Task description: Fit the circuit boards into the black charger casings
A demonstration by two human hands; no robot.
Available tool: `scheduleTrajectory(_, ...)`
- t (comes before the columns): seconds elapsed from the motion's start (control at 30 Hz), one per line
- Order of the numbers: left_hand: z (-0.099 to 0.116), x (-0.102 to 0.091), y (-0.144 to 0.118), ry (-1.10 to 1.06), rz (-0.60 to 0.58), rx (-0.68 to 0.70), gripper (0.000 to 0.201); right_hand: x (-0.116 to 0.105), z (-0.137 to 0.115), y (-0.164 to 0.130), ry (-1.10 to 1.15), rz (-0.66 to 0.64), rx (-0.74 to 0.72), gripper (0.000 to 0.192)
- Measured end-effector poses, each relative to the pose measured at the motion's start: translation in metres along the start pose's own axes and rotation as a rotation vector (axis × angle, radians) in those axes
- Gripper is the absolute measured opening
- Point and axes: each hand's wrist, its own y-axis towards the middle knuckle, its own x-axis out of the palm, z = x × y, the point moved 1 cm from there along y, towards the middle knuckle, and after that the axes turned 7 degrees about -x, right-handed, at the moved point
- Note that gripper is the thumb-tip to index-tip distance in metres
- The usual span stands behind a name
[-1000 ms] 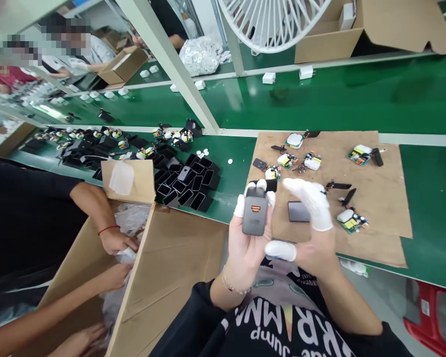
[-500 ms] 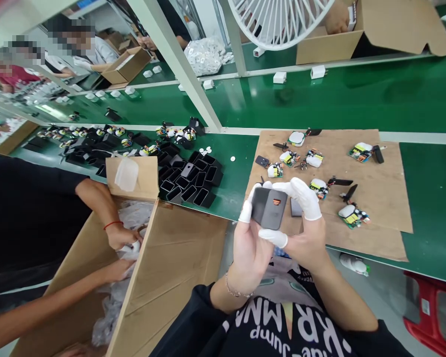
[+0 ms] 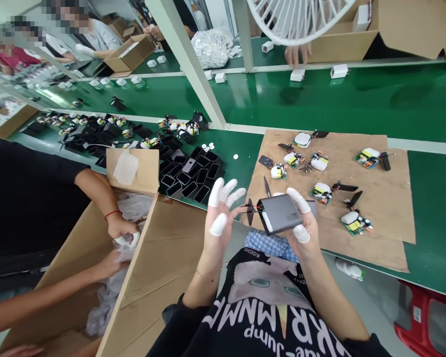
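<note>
My right hand grips a dark grey charger casing by its right end, with white finger cots on the fingers. The casing's left end is open and shows a white edge inside. Short wires run out of that end to a small dark end cap, seen edge-on. My left hand is beside the cap, its white-tipped fingers spread. One finger reaches to the cap; whether it touches is unclear. Behind, a dark pen-like tool lies on the cardboard sheet.
Several circuit boards with wired end caps lie on the cardboard. Empty black casings are grouped to the left. Another person's hands work in a large carton. A white fan hangs overhead; a red stool stands at right.
The casing has turned from its end-cap face to its broad side, open end leftward. My left hand has let go of it and spread its fingers; my right hand keeps hold.
</note>
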Motion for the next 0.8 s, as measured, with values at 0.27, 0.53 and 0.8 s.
scheduleTrajectory(0.27, -0.002, 0.007, 0.003, 0.125, -0.041, -0.251, 0.048, 0.000, 0.003, -0.003, -0.035, -0.004, -0.143, 0.067)
scheduleTrajectory(0.53, -0.012, 0.028, -0.012, -0.149, 0.057, -0.326, 0.071, 0.002, 0.011, -0.011, -0.249, -0.177, -0.279, 0.063)
scheduleTrajectory(0.8, -0.036, 0.009, -0.014, -0.005, 0.084, -0.335, 0.054, 0.011, 0.025, -0.016, -0.491, -0.295, -0.368, 0.068)
